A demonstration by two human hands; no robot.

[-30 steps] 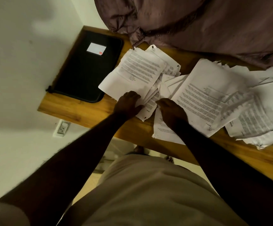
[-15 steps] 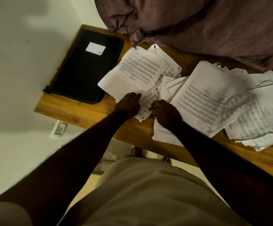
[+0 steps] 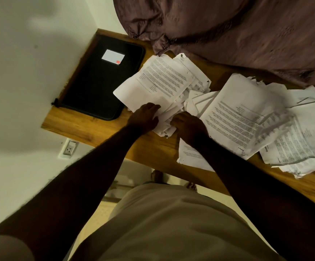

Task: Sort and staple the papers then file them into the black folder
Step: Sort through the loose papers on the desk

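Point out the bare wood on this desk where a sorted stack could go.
Largest free patch: the near strip of desk in front of the black folder, left of the left hand. A smaller wedge lies at the back between the two heaps of papers, below the brown cloth. The middle is crowded: sheets overlap around the right hand.

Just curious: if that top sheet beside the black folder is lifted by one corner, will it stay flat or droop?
Probably droop: the top sheet looks thin and single. It likely slides easily, since the papers beneath lie fanned and uneven. Ragged corners nearby suggest it could tear if tugged.
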